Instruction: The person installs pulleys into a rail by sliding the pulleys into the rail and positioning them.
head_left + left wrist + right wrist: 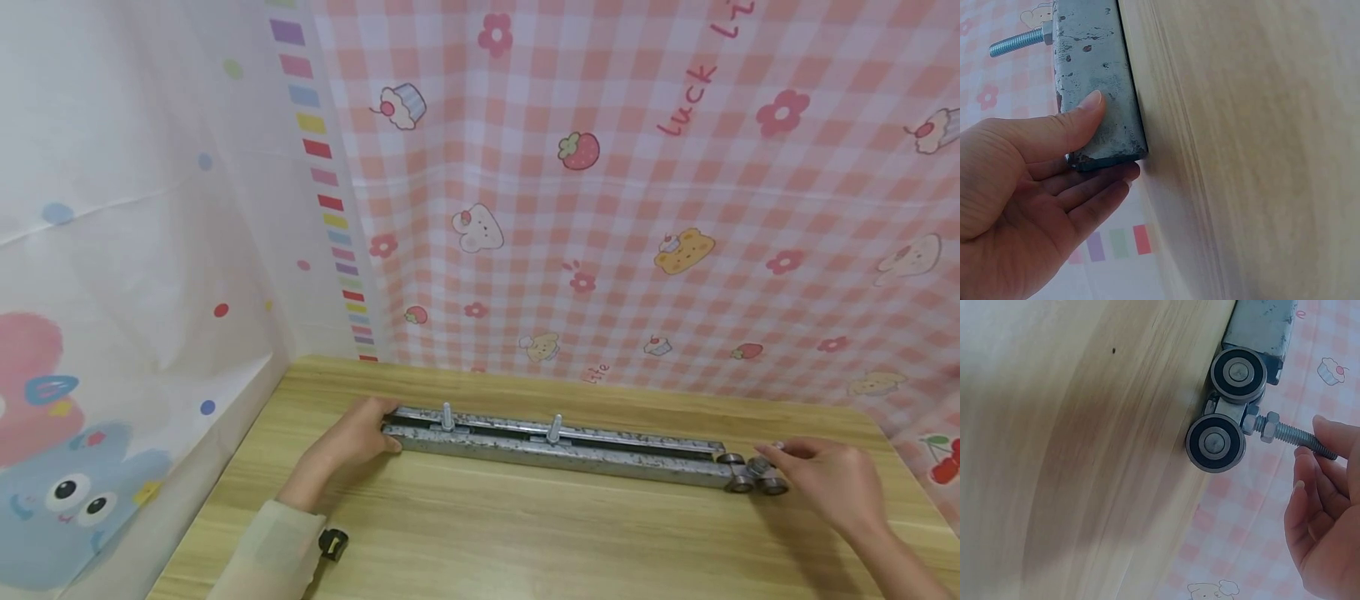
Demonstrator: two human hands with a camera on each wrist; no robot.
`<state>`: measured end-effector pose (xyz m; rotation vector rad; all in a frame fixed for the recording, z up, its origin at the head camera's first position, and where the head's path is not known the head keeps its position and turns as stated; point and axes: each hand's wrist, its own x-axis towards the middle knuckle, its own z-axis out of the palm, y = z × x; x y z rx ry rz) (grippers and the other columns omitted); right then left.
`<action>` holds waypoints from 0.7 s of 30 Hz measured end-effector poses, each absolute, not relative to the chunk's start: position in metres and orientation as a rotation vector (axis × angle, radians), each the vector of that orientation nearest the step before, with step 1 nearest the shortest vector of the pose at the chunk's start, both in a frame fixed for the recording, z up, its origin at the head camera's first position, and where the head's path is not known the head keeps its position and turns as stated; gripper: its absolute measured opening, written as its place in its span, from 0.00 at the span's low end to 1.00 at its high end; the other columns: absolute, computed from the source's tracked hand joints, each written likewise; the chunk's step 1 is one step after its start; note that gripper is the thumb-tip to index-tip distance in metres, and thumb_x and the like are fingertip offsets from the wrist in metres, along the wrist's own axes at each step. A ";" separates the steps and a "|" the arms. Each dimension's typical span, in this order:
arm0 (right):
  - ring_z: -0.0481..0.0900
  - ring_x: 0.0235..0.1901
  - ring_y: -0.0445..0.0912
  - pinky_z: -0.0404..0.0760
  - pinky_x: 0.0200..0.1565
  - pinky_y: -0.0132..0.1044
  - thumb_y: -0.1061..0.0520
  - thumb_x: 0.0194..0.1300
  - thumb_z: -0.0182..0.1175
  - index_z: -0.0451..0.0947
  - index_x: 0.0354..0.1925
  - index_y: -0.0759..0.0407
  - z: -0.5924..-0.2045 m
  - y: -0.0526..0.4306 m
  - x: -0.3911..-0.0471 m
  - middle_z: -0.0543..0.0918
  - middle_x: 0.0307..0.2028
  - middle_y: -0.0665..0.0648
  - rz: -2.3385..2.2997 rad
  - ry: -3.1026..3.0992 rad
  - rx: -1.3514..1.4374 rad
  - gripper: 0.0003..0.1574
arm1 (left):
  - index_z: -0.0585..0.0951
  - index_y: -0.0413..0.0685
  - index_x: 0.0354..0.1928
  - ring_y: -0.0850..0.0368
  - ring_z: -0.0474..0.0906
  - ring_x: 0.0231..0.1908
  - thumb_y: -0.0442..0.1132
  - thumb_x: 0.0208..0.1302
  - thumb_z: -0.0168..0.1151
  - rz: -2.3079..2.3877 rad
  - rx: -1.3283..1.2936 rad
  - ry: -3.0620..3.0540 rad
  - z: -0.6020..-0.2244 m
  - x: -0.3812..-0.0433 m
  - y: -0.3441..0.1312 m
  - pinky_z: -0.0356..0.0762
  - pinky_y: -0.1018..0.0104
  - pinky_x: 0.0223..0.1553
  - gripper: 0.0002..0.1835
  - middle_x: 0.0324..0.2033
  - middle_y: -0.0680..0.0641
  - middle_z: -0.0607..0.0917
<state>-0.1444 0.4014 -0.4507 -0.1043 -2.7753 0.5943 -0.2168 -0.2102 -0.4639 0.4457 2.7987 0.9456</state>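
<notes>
A worn grey metal track [562, 457] with a slot along its top lies across the wooden table. Two upright threaded bolts [555, 428] poke out of the slot. My left hand [357, 435] grips the track's left end, thumb on the near side wall [1088, 131] and fingers around the end. At the other end, my right hand [836, 483] pinches the bolt [1297, 435] of a roller trolley [1225, 412] between thumb and fingertips. The trolley's black-and-silver wheels [1215, 443] stand at the track's right mouth, the front pair right at the opening.
The light wooden table [525, 542] reaches back to a pink checked curtain [615, 208]. A white printed sheet [150, 250] hangs on the left. A small black clip-like piece [333, 543] shows beside the left sleeve [273, 546].
</notes>
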 end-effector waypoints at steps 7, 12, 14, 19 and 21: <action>0.83 0.23 0.50 0.72 0.20 0.32 0.47 0.63 0.75 0.90 0.32 0.69 -0.452 0.397 -0.146 0.89 0.26 0.62 0.564 -2.731 -0.077 0.23 | 0.79 0.24 0.60 0.40 0.82 0.56 0.25 0.53 0.78 0.937 0.453 2.803 -0.464 -0.217 -0.211 0.79 0.44 0.61 0.31 0.55 0.32 0.85; 0.84 0.24 0.52 0.74 0.20 0.35 0.44 0.64 0.73 0.90 0.34 0.68 -0.451 0.398 -0.149 0.90 0.29 0.64 0.559 -2.755 -0.088 0.25 | 0.78 0.23 0.62 0.37 0.80 0.59 0.26 0.54 0.77 0.933 0.443 2.794 -0.464 -0.217 -0.211 0.78 0.43 0.63 0.32 0.57 0.30 0.84; 0.84 0.25 0.53 0.74 0.21 0.36 0.43 0.65 0.73 0.91 0.35 0.67 -0.451 0.398 -0.150 0.90 0.30 0.64 0.563 -2.768 -0.100 0.26 | 0.78 0.23 0.62 0.37 0.80 0.58 0.26 0.54 0.77 0.932 0.442 2.792 -0.464 -0.217 -0.211 0.78 0.43 0.63 0.32 0.57 0.30 0.84; 0.85 0.29 0.58 0.76 0.23 0.40 0.41 0.66 0.72 0.91 0.36 0.66 -0.450 0.397 -0.153 0.90 0.32 0.65 0.569 -2.786 -0.124 0.27 | 0.78 0.24 0.62 0.39 0.81 0.57 0.25 0.54 0.77 0.928 0.444 2.792 -0.463 -0.217 -0.210 0.79 0.43 0.62 0.31 0.56 0.31 0.84; 0.85 0.29 0.59 0.76 0.23 0.41 0.41 0.67 0.71 0.91 0.37 0.67 -0.449 0.397 -0.154 0.90 0.32 0.65 0.571 -2.798 -0.128 0.28 | 0.78 0.24 0.62 0.38 0.80 0.58 0.25 0.55 0.77 0.929 0.440 2.789 -0.463 -0.217 -0.211 0.78 0.43 0.63 0.32 0.57 0.31 0.84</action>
